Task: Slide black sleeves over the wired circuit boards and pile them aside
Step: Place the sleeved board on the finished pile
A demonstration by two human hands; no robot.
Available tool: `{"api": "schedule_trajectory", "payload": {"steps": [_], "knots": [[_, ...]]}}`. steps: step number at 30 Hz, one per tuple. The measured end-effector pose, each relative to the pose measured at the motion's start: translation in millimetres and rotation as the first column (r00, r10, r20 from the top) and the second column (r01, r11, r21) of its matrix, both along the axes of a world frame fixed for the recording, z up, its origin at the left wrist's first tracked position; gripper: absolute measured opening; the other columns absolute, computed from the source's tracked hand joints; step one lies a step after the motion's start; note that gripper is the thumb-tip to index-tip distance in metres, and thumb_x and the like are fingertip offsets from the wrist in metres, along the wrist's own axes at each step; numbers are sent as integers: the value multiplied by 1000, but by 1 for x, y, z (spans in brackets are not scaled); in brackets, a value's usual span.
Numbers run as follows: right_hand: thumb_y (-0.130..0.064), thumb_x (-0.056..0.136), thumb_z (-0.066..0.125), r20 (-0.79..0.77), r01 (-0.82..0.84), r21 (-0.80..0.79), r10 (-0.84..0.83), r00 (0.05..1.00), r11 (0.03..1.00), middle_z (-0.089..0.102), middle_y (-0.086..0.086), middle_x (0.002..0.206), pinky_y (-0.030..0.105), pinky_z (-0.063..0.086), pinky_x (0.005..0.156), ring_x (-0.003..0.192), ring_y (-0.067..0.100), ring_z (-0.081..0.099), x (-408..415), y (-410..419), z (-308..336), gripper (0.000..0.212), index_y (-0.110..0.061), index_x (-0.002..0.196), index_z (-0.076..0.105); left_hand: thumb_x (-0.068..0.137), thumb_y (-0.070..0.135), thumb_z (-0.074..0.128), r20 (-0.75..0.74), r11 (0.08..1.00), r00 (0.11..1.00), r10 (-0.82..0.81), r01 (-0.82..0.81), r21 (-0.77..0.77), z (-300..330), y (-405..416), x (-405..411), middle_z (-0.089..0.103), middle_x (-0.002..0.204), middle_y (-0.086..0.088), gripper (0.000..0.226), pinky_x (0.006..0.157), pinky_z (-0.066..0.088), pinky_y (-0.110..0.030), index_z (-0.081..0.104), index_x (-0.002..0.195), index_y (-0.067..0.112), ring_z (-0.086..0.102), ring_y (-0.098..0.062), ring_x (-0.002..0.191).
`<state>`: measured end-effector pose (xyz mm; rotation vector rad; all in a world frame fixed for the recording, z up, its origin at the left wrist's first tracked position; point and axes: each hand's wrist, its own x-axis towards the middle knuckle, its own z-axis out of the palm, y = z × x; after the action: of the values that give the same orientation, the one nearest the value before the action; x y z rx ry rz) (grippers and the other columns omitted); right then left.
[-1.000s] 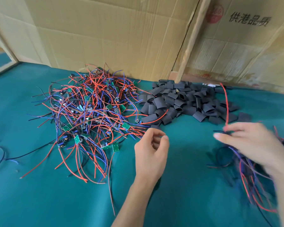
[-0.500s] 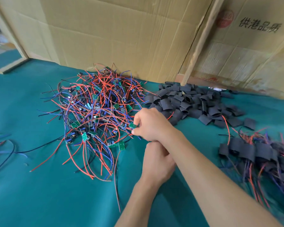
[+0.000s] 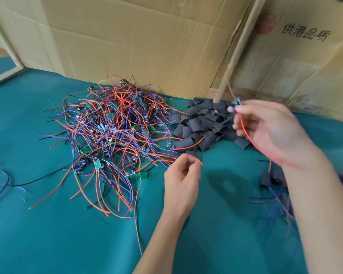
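Right hand (image 3: pixel 271 131) pinches circuit board (image 3: pixel 236 102) above black sleeves (image 3: pixel 202 125).

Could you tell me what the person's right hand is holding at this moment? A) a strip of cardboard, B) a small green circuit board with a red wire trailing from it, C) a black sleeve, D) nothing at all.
B: the right hand pinches a small green circuit board at its fingertips above the pile of black sleeves, and a red wire trails down across the palm.
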<state>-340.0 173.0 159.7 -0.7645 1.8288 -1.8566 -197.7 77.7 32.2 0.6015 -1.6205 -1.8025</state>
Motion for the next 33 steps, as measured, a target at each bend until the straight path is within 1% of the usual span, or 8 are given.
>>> {"api": "schedule_trajectory", "payload": {"steps": [6,11,13,16,20,22,29,33], "knots": [[-23,78,67,289,-165,189,106,951,968,68,14,68,26,45,52,57,21,62,37,19,-64,23,-6,81,81,93,39,52,-91,990,987,-135,139,37,2,-3,1,70,78,9,33,53,41,-16,77,104,20,58,-4,66],[-20,101,56,163,-243,379,194,967,893,76,15,79,23,44,54,64,20,66,51,14,-85,32,-11,80,78,90,32,63,-29,991,992,-126,125,-49,1,-3,1,77,84,3,23,71,53,-28,79,96,16,67,-14,74],[-30,93,64,-43,-142,470,183,982,871,77,7,76,23,45,56,66,13,67,43,12,-85,25,-17,78,79,93,25,65,-31,995,996,-86,85,-55,-2,-5,1,75,76,5,17,62,48,-23,78,89,16,63,-8,63],[-25,85,76,-314,227,438,-89,945,870,75,-4,75,19,46,61,62,5,65,21,1,-89,4,-27,83,77,96,20,68,-1,999,1000,6,-6,-32,-4,-6,0,66,60,5,15,50,44,-20,75,82,19,56,-8,49],[-40,75,84,-495,436,501,-166,853,747,59,-12,114,32,45,81,92,13,58,11,-31,-114,56,-33,125,60,99,14,65,-30,999,1000,-6,7,34,-3,-4,-1,68,68,1,15,46,50,-26,73,88,17,70,-18,61],[-49,75,81,-542,508,492,-207,814,707,58,-16,114,33,39,79,99,11,53,12,-42,-125,56,-37,125,59,99,7,61,-52,997,998,-46,49,67,-3,-4,-1,71,74,0,14,52,54,-26,73,95,13,74,-20,70],[-25,82,75,-535,544,397,-296,792,739,65,-20,81,33,49,77,87,19,64,6,-40,-134,24,-33,105,71,87,-27,35,-156,962,975,-157,187,200,-8,-11,-2,76,97,-10,53,72,58,-24,69,110,6,75,-25,97],[-11,75,78,-307,458,251,-378,873,853,71,-10,70,31,53,72,68,13,62,2,-33,-129,21,-28,88,73,87,-31,44,-205,949,962,-183,227,220,-10,-15,0,77,102,-9,51,82,58,-25,70,112,5,73,-28,106]]}}
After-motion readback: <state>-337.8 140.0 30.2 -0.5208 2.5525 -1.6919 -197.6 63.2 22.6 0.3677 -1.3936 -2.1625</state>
